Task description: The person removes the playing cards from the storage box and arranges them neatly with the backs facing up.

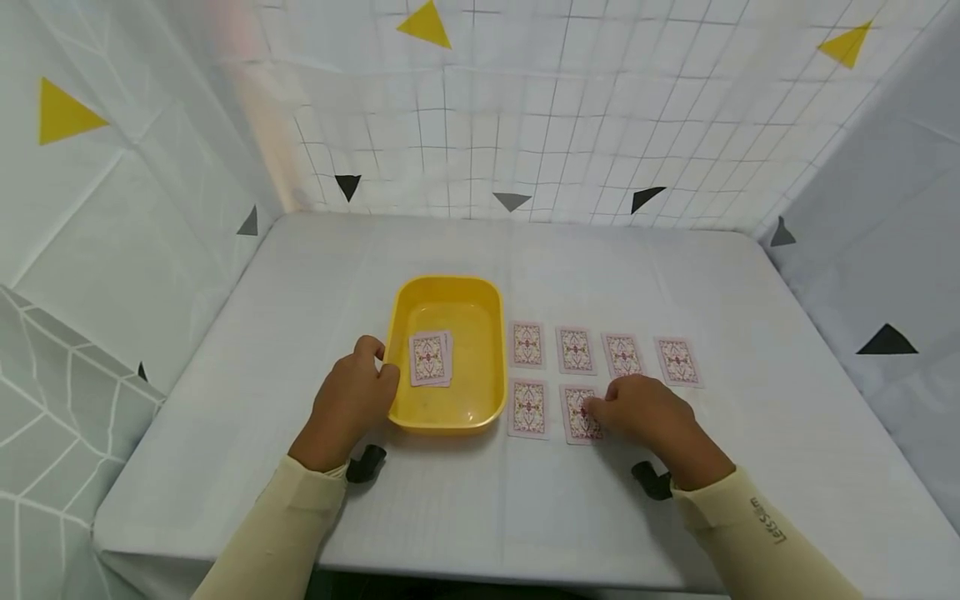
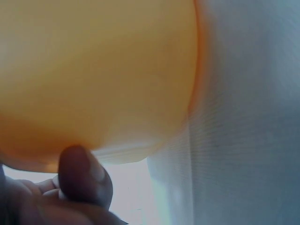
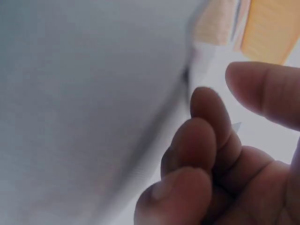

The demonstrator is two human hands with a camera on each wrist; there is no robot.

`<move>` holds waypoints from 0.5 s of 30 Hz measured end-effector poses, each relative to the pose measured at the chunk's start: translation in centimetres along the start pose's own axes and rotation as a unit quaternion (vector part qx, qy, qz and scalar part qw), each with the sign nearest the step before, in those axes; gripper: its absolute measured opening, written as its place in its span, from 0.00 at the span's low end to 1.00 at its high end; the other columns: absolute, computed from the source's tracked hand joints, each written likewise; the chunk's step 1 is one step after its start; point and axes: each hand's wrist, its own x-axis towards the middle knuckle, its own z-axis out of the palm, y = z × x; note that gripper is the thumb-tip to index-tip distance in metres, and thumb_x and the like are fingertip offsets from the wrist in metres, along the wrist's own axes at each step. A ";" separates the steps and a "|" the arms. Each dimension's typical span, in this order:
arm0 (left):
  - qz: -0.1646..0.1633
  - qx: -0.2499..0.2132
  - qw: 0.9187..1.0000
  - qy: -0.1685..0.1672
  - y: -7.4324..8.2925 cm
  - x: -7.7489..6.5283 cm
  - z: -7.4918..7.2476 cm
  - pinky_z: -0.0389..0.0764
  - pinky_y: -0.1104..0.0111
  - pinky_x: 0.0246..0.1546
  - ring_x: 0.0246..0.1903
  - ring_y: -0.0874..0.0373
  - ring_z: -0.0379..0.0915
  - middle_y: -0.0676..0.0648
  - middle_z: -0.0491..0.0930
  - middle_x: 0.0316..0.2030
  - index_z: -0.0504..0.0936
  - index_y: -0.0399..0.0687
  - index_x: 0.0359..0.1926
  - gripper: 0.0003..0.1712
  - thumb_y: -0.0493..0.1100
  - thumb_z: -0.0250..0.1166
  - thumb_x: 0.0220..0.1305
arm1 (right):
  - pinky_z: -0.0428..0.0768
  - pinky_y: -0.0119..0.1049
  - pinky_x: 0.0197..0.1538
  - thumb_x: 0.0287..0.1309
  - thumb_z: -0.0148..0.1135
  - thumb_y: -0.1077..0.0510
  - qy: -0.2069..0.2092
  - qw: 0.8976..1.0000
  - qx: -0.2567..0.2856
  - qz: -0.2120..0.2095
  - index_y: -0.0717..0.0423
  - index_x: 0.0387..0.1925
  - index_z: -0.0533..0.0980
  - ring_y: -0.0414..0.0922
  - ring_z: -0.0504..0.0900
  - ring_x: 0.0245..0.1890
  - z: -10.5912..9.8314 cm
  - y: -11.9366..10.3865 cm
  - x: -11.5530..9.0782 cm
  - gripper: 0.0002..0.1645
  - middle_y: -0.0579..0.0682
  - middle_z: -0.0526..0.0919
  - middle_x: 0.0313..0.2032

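A yellow plastic tray [image 1: 480,375] stands on the white table, with a few overlapping playing cards [image 1: 430,358] lying face down inside. At its left rim, my left hand [image 1: 351,392] holds the edge; the thumb [image 2: 86,180] lies against the tray's side in the left wrist view. My right hand [image 1: 651,414] is over a face-down playing card [image 1: 577,408] in the near row, its fingertips at that card's right side. In the right wrist view a gap separates thumb [image 3: 262,89] and curved fingers [image 3: 197,145], and no card shows between them.
Left of that card lies another face-down card [image 1: 528,408]. Behind them runs a far row of several more, from the card [image 1: 527,344] beside the tray to the rightmost card [image 1: 678,362]. White sheeting [image 1: 510,108] walls the table's back and sides.
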 end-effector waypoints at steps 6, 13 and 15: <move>-0.008 0.003 1.000 -0.003 0.2 0.0 -0.1 0.70 0.64 0.23 0.22 0.51 0.70 0.43 0.76 0.28 0.67 0.40 0.65 0.25 0.48 0.48 0.75 | 0.76 0.43 0.29 0.71 0.60 0.35 0.047 0.999 0.016 -0.020 0.58 0.51 0.83 0.50 0.82 0.36 -1.5 -1.8 -0.3 0.31 0.54 0.87 0.44; -0.010 0.005 1.000 -0.006 0.4 0.1 -0.3 0.70 0.64 0.23 0.22 0.51 0.70 0.43 0.76 0.28 0.67 0.40 0.66 0.25 0.48 0.48 0.75 | 0.86 0.55 0.41 0.66 0.63 0.31 0.114 0.992 0.004 -0.047 0.56 0.64 0.79 0.61 0.80 0.57 -2.7 -5.6 -1.0 0.39 0.61 0.82 0.61; -0.011 0.005 1.000 -0.007 0.4 0.1 -0.3 0.70 0.64 0.23 0.22 0.51 0.70 0.43 0.76 0.28 0.67 0.40 0.66 0.25 0.48 0.48 0.75 | 0.84 0.59 0.47 0.65 0.64 0.30 0.125 0.990 -0.009 -0.057 0.54 0.66 0.79 0.62 0.76 0.60 -2.9 -6.7 -1.2 0.41 0.62 0.81 0.63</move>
